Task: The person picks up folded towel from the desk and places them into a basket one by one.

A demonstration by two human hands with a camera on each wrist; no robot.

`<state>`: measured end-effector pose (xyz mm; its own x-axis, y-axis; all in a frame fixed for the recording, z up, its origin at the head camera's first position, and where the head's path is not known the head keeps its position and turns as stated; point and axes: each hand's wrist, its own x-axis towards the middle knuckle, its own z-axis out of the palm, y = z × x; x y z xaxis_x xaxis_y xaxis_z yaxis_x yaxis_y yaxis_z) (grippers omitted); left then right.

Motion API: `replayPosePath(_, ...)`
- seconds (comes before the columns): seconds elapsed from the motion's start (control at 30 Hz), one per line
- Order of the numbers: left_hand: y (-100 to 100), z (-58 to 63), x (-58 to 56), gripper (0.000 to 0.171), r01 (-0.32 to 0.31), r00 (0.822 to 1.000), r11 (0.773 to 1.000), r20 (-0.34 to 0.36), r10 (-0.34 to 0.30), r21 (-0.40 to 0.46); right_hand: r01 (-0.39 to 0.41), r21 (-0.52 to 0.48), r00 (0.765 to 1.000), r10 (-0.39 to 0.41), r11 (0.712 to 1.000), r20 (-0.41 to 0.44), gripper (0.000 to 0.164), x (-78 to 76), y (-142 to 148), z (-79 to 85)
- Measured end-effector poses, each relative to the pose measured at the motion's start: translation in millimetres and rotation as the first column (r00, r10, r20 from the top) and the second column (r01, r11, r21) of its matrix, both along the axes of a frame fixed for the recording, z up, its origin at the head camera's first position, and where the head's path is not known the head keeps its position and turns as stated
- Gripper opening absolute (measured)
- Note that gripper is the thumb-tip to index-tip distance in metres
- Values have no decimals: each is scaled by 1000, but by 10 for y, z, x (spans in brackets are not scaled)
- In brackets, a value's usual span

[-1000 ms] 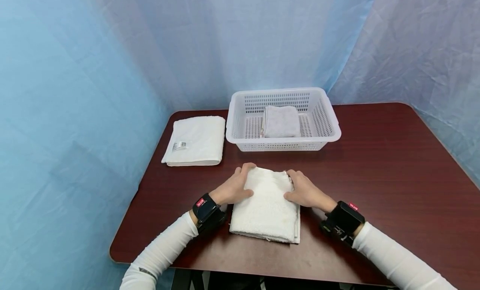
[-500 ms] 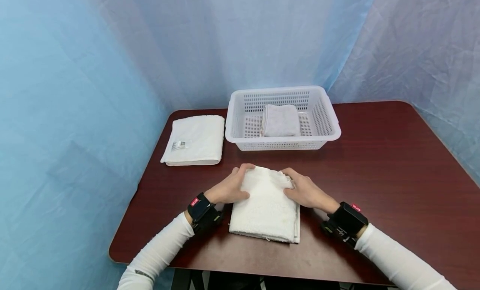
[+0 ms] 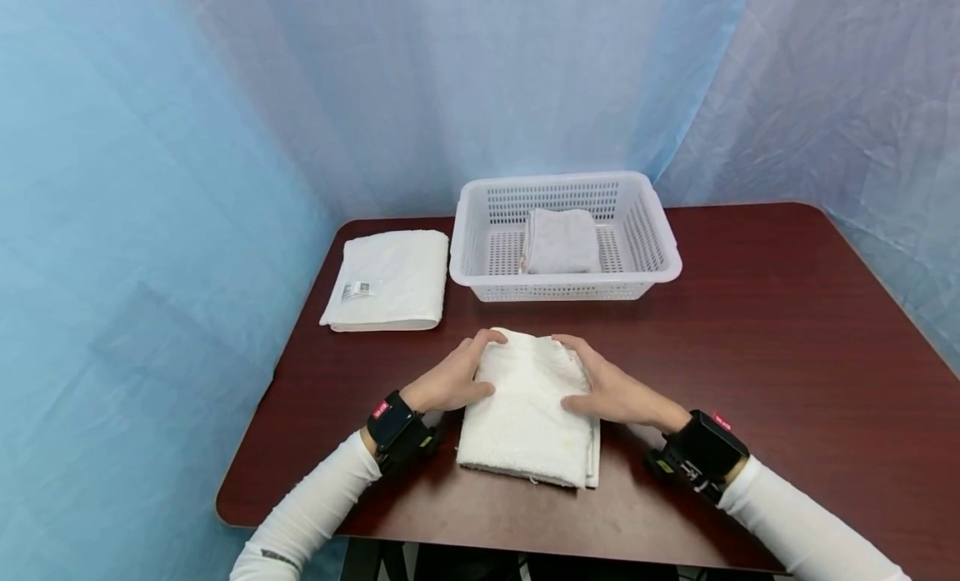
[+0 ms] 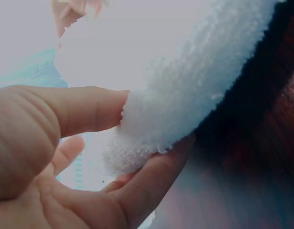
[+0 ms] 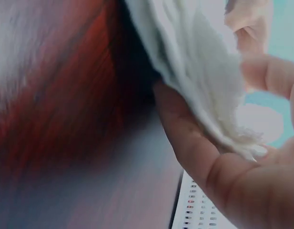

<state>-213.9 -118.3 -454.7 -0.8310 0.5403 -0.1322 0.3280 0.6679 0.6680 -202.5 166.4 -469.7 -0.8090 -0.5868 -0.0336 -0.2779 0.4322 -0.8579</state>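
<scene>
A folded white towel (image 3: pixel 525 431) lies near the front of the table, in the middle of the head view. My left hand (image 3: pixel 453 377) grips its far left side. The left wrist view shows that thumb on top of the fluffy edge (image 4: pixel 151 124) and fingers tucked beneath. On the far right side, my right hand (image 3: pixel 618 389) holds the towel, thumb on top. Seen from the right wrist, a finger (image 5: pixel 189 138) runs under the layered edge (image 5: pixel 199 86). In the head view, the towel hides the fingertips underneath.
Behind the towel stands a white perforated basket (image 3: pixel 566 291) with a folded light-grey towel (image 3: pixel 564 241) inside. Left of the basket lies another folded white towel (image 3: pixel 397 272) with a label (image 3: pixel 356 290). Blue cloth (image 3: pixel 480 89) hangs along the brown table's (image 3: pixel 787 356) back and left side.
My left hand has shifted slightly left. The right hand's fingers have slid left along the towel's far edge, and its far end has moved slightly left.
</scene>
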Motion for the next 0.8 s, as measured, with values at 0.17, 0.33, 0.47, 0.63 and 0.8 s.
replayPosePath(0.17, -58, -21, 18, 42, 55, 998, 999, 10, -55, 0, -51, -2, 999, 51, 999, -2, 112, 59, 8, 10)
replayPosePath(0.33, -82, -6, 43, 40, 55, 997, 998, 56, -56, 11, -28, -4, 999, 27, 1000, -39, 109, 99, 3, 18)
replayPosePath(0.47, -86, 34, 48, 46, 41, 998, 999, 51, -42, 26, -13, -37, 998, 10, 999, -60, 106, 108, 6, 49)
replayPosePath(0.63, -114, 107, 35, 49, 28, 1000, 998, 2, -28, 53, -12, -49, 994, 7, 999, -105, 105, 79, 15, 158)
replayPosePath(0.8, -147, 175, 14, 52, 25, 999, 997, -46, -21, 78, -45, -31, 989, 40, 999, -139, 100, 30, 25, 273)
